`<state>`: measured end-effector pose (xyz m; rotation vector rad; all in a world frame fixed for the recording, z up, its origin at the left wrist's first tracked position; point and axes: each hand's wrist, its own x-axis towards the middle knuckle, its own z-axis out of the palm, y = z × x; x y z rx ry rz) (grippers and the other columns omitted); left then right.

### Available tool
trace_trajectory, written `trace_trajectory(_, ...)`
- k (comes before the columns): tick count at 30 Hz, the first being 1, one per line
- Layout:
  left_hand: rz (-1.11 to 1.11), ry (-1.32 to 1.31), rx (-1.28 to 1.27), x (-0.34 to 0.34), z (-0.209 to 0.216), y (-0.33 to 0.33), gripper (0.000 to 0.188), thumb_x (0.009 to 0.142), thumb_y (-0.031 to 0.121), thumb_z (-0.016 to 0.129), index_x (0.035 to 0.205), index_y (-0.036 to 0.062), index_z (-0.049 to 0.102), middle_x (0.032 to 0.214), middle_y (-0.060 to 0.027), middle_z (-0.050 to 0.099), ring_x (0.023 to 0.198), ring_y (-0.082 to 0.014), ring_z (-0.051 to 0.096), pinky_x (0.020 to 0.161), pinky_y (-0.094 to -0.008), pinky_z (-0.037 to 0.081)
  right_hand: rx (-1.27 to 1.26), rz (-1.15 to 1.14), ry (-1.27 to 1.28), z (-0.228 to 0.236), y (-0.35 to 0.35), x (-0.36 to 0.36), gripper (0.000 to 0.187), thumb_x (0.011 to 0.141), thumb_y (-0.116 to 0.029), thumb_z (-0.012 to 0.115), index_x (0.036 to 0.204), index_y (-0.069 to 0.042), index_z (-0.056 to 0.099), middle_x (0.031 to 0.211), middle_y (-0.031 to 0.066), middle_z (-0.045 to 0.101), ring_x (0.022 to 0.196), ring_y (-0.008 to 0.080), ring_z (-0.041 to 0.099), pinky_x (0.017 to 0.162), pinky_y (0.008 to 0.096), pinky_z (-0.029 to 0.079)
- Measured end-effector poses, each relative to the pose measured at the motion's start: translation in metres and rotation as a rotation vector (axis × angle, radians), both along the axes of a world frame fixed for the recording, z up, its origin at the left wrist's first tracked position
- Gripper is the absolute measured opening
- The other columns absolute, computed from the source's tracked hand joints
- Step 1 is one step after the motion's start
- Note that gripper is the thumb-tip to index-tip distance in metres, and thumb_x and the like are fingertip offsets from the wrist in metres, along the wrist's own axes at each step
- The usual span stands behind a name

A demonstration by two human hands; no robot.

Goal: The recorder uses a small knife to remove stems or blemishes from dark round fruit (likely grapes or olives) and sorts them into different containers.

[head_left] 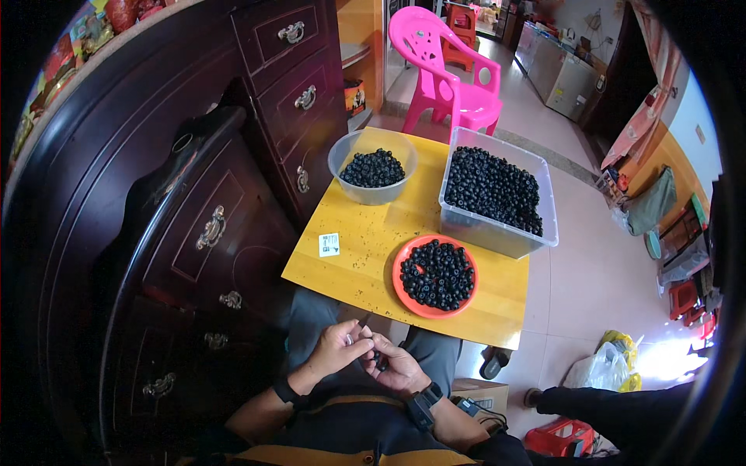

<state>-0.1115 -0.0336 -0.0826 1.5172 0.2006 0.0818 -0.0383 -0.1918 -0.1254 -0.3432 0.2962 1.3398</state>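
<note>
My left hand [336, 351] and my right hand [396, 366] meet over my lap, just off the near edge of a yellow table [357, 256]. The left fingers are pinched around something small; a thin dark tip [364, 319] sticks out above them. Curled fingers of my right hand hold small black round pieces [381, 360], bead-like or berry-like. Similar pieces fill an orange-red plate [399, 292] on the table in front of me. More lie in a clear round bowl [373, 194] at the far left and a large clear rectangular tub [489, 235] at the far right.
A small white printed card [329, 245] and scattered dark crumbs lie on the table. Dark wooden drawers [186, 225] stand close on the left. Behind is a pink plastic chair [466, 101]. Plastic bags [606, 365] and a red stool [559, 436] are on the floor at right, near another person's leg [614, 408].
</note>
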Motion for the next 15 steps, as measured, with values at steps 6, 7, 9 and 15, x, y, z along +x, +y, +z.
trace_trajectory(6, 0.011, 0.047, -0.086, 0.003, -0.001, 0.001, 0.007, 0.09, 0.003, 0.064, 0.094, 0.0002, 0.058, 0.079, -0.003, 0.064, 0.071, -0.0081, 0.064, 0.063, -0.0235, 0.053, 0.043, -0.004, 0.045, -0.001, 0.001, 0.0, 0.016, 0.095, -0.021, 0.06, 0.107, -0.01, 0.06, 0.089, 0.0, 0.059, 0.077, 0.0112, 0.055, 0.067, 0.0243, 0.046)
trace_trajectory(7, 0.014, 0.049, -0.087, 0.002, -0.002, 0.0, 0.007, 0.09, 0.003, 0.064, 0.094, 0.0002, 0.058, 0.079, -0.003, 0.064, 0.071, -0.0081, 0.064, 0.063, -0.0235, 0.053, 0.042, -0.001, 0.047, 0.001, 0.001, 0.001, 0.016, 0.095, -0.021, 0.06, 0.107, -0.01, 0.06, 0.089, 0.0, 0.059, 0.077, 0.0112, 0.055, 0.067, 0.0243, 0.046)
trace_trajectory(9, 0.016, 0.027, -0.083, 0.001, -0.005, -0.003, 0.007, 0.091, 0.004, 0.064, 0.092, 0.0005, 0.058, 0.08, -0.0024, 0.065, 0.071, -0.0069, 0.063, 0.062, -0.022, 0.053, 0.018, 0.023, -0.026, 0.009, 0.001, 0.002, 0.013, 0.096, -0.026, 0.059, 0.102, -0.014, 0.061, 0.088, -0.0044, 0.058, 0.078, 0.0084, 0.054, 0.067, 0.0221, 0.045)
trace_trajectory(15, 0.04, 0.04, 0.082, -0.001, 0.003, -0.007, 0.008, 0.09, 0.005, 0.065, 0.092, 0.0005, 0.058, 0.081, -0.0009, 0.065, 0.07, -0.0059, 0.063, 0.063, -0.021, 0.052, 0.01, 0.023, -0.004, 0.001, -0.001, 0.002, 0.013, 0.096, -0.026, 0.059, 0.102, -0.014, 0.06, 0.088, -0.0039, 0.059, 0.079, 0.009, 0.056, 0.067, 0.0234, 0.047)
